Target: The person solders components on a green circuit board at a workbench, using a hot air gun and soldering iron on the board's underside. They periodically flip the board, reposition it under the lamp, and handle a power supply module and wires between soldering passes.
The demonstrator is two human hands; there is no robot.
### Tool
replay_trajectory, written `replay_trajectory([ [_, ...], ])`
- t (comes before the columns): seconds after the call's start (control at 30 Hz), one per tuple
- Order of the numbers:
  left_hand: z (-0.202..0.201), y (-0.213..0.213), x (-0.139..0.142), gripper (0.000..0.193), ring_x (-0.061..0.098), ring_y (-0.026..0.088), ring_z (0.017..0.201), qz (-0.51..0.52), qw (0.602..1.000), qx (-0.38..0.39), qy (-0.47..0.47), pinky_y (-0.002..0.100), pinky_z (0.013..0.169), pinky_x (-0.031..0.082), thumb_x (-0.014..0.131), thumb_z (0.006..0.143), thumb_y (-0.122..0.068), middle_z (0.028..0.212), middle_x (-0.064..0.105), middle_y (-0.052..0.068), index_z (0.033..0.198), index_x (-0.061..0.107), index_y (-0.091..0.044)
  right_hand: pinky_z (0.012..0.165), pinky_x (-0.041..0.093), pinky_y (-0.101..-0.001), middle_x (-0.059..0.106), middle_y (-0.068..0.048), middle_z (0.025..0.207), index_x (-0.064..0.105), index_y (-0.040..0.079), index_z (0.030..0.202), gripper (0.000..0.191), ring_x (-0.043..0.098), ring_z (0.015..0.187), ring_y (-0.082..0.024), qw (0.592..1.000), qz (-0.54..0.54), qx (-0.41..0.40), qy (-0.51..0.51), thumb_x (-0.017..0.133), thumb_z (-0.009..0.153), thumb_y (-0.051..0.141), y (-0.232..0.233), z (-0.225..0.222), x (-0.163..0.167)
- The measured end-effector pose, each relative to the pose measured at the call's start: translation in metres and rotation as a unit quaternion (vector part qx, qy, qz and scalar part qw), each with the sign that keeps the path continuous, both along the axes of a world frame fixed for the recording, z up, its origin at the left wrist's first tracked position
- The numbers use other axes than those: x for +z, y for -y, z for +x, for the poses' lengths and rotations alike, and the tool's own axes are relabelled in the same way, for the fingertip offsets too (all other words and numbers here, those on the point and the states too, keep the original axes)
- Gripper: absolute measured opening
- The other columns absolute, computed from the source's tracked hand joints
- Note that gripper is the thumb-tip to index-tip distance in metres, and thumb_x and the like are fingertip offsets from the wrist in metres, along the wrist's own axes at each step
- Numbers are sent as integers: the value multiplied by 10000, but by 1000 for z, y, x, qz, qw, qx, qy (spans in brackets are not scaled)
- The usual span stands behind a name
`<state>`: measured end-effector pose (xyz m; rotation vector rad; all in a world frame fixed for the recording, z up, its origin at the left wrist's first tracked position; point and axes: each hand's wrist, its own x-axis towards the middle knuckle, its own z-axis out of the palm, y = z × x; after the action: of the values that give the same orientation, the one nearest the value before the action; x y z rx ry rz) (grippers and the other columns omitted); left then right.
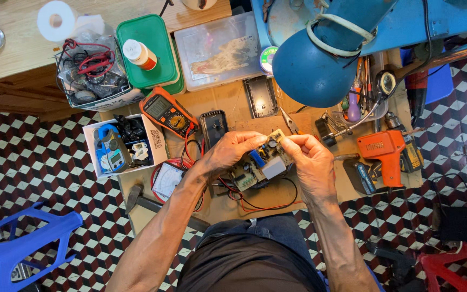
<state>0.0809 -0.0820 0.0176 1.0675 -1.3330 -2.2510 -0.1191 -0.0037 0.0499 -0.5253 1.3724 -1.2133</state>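
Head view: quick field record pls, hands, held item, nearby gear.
left hand: grips circuit board at its left edge
right hand: grips the board's right edge
board: held above bench, red and black wires trailing below
left of hands: orange multimeter, analog meter
right of hands: orange drill
above: blue lamp

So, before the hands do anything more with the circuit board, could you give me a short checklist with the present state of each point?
1. Left hand holds the circuit board: ok, fingers on its left edge.
2. Right hand holds it too: ok, fingers on its upper right edge.
3. Board lifted off the low table: ok, held above it.
4. Red and black wires free: cannot tell, they loop under the board.
5. Orange multimeter close: ok, beside the left hand.
6. Board lit: cannot tell, the blue lamp hangs above, its light not visible.
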Motion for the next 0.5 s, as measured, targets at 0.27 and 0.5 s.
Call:
replay_trajectory([
  [0.27, 1, 12, 3, 407, 638, 78, 960, 26, 999, -14, 41, 247, 865, 509, 591, 1011, -333, 1076, 739, 23, 1203, 737, -5, 802, 560, -196, 710, -60, 995, 636, -13, 1090, 171, 683, 892, -66, 994, -45, 3, -95, 720, 970, 76, 5, 9, 7],
  [0.5, 1, 11, 7, 404, 655, 87, 948, 50, 998, 1, 33, 252, 855, 522, 602, 995, -325, 1062, 746, 24, 1196, 738, -3, 751, 555, -207, 738, -25, 934, 667, 9, 1059, 145, 698, 857, -56, 974, -34, 42, -220, 698, 984, 129, 3, 15, 18],
])
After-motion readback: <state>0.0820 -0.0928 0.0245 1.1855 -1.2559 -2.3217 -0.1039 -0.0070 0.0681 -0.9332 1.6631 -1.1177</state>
